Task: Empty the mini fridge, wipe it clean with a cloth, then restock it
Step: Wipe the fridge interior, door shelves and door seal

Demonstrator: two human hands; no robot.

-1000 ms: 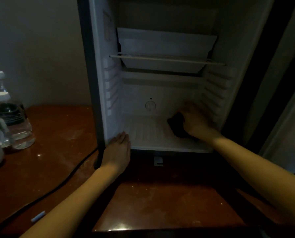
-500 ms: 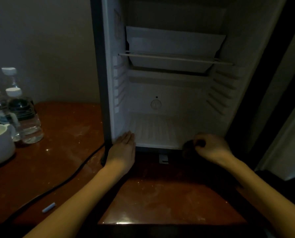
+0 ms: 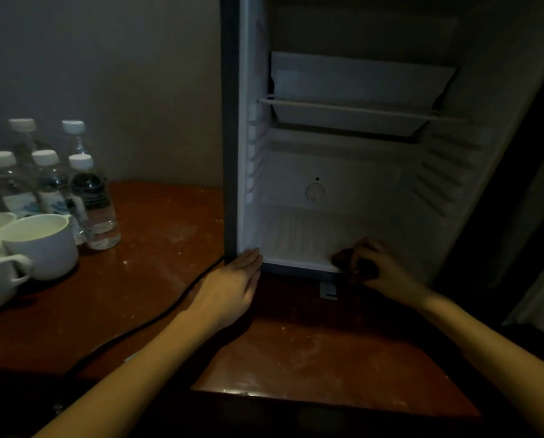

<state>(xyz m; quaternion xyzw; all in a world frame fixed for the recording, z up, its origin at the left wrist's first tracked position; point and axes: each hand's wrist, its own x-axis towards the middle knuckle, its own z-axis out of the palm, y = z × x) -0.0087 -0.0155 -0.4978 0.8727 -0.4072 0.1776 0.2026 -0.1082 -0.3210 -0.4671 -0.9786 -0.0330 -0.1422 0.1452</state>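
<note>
The mini fridge [image 3: 251, 172] stands open on a brown table, its white inside bare apart from a thin rail shelf [image 3: 359, 109] and a tray above it. My right hand [image 3: 378, 267] grips a dark cloth [image 3: 343, 258] at the front lip of the fridge floor, right of centre. My left hand [image 3: 232, 286] rests flat with straight fingers on the table, fingertips touching the fridge's lower left corner. Several water bottles [image 3: 87, 197] with white caps stand on the table at the left.
Three white cups [image 3: 39, 241] sit in front of the bottles at the far left. A black cable [image 3: 156, 317] runs across the table [image 3: 156, 248] from the fridge's left corner toward me. The dark fridge door edge rises at the right.
My right hand drew the cloth from the back right of the fridge floor to its front lip. The view swung left, bringing more bottles and the cups into sight. My left hand stayed put.
</note>
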